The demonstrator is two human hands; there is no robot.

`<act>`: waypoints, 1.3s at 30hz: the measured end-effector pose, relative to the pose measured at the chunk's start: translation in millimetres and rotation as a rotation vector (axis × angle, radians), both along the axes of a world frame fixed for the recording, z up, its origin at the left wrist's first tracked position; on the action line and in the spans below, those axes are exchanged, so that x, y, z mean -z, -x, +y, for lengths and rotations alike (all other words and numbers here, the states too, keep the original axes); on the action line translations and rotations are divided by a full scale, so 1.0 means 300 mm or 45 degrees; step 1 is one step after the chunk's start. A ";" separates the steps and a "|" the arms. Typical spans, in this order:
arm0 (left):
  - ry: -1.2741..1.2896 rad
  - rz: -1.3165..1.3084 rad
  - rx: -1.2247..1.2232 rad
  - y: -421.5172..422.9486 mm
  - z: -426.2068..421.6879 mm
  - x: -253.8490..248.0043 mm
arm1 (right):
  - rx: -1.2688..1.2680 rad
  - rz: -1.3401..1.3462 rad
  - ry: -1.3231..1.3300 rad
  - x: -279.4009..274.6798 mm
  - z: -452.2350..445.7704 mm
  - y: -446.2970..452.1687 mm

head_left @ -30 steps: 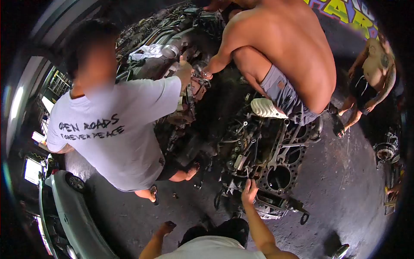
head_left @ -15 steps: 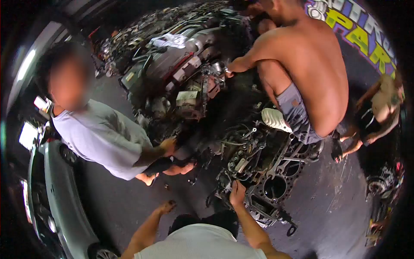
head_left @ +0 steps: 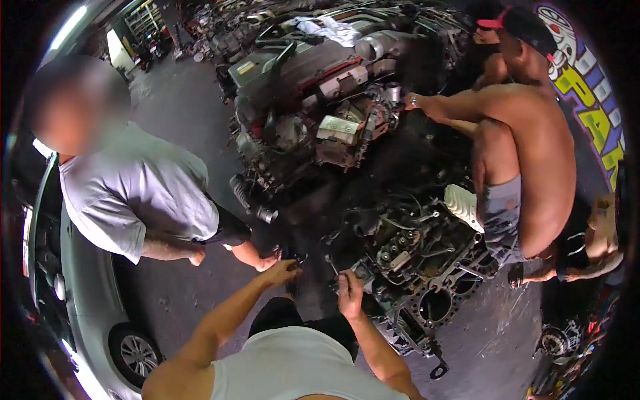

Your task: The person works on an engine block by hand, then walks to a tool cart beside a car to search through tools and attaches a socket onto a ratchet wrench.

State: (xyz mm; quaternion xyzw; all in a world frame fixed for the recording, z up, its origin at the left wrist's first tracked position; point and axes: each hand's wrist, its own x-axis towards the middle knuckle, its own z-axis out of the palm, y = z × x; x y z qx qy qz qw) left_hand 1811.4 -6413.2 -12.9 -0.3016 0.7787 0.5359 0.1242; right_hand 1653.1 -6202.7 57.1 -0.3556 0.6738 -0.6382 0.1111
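My right hand (head_left: 351,295) is closed around a slim metal wrench (head_left: 334,265), whose ringed end points up and away from me. It is just left of a partly stripped engine block (head_left: 437,303) with open round cylinder bores. My left hand (head_left: 283,272) reaches forward over the floor with its fingers curled together. Something small and dark shows at its fingertips, too small to name. Two other wrenches lie on the engine, one an open-ended wrench (head_left: 437,279) by the bores.
At left stands a person in a grey shirt (head_left: 140,187), beside a silver car (head_left: 93,280). A shirtless person (head_left: 533,153) squats right of the engine, reaching to a second engine (head_left: 340,127). Other people are at far right. A ribbed hose (head_left: 250,197) lies on the dark floor (head_left: 180,307).
My right hand has lifted off the engine's near side, wrench in it. My left hand has moved forward and up. The standing person has turned and drawn their hand back. The view has shifted left.
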 end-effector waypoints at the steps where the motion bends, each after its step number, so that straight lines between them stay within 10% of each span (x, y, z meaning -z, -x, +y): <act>1: -0.069 0.038 -0.048 0.022 -0.039 0.003 | -0.040 -0.047 -0.047 0.015 -0.052 -0.030; 11: -0.945 0.146 -0.739 0.216 -0.562 0.369 | 0.085 -1.086 -0.222 0.455 -0.702 -0.153; 14: -0.677 0.099 -0.800 0.237 -0.736 0.433 | 0.032 -1.395 -0.199 0.430 -0.849 -0.157; 17: 0.486 0.091 -0.681 0.259 -0.982 0.601 | 0.001 -1.414 -0.324 0.520 -0.869 -0.149; 26: 0.944 0.087 -0.443 0.443 -1.702 0.397 | 0.125 -0.864 -0.756 0.684 -0.871 -0.079; 32: 1.232 0.543 0.190 0.544 -1.935 0.645 | -0.123 -1.418 -0.839 0.750 -1.066 -0.052; 35: 0.829 0.269 0.188 0.591 -1.949 0.497 | -0.154 -1.320 -0.763 0.723 -1.263 -0.049; 39: 1.046 0.821 0.331 0.591 -2.024 0.580 | -0.218 -1.289 -0.658 0.674 -1.618 -0.040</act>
